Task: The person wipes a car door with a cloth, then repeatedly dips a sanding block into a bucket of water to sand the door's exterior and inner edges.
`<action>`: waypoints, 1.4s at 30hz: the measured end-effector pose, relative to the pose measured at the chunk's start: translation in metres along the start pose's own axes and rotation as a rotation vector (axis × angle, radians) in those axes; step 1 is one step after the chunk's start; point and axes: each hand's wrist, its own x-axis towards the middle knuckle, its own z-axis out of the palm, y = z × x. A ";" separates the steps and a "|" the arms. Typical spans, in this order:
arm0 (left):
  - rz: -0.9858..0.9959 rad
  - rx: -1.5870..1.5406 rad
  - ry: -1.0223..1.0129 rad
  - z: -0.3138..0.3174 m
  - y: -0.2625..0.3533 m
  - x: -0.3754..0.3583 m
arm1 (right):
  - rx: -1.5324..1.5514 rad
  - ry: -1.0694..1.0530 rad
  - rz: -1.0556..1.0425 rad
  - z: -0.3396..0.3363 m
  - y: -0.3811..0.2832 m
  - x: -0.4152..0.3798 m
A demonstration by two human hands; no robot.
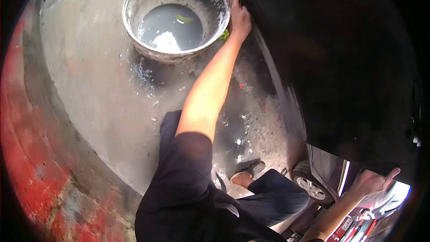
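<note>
Along the lower edge of a dark car panel (331,62), my left hand (241,20) reaches beside the rim of a round bucket (134,45). Its fingers are bent against the panel edge, and I cannot tell what is in them. Grey, cloudy water (192,33) partly fills the bucket, with a yellow-green patch showing on it. A small bright green piece (225,34) shows between the bucket and my left wrist. At lower right my right hand (374,181) is at the panel's other edge, one digit stretched out and the other fingers partly hidden.
The bucket stands on wet concrete (89,76) with splashes around it. A red painted strip (27,161) runs along the left. My shoe (251,169) is on the floor below the panel. A car wheel (311,188) and a red vehicle (347,231) show at lower right.
</note>
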 end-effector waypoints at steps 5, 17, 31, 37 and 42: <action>-0.112 0.317 -0.227 -0.009 0.062 -0.111 | -0.051 0.046 0.020 0.013 -0.014 -0.016; -0.120 0.368 -0.278 -0.015 0.076 -0.113 | -0.032 0.048 -0.002 0.026 -0.016 -0.024; -0.245 0.355 -0.391 -0.011 0.099 -0.167 | -0.044 0.043 0.015 0.023 -0.018 -0.024; 0.060 0.200 -0.082 -0.011 0.016 -0.051 | 0.051 -0.082 -0.001 0.000 -0.002 0.002; -0.108 0.419 -0.336 -0.017 0.090 -0.150 | -0.005 -0.003 -0.002 0.019 -0.019 -0.025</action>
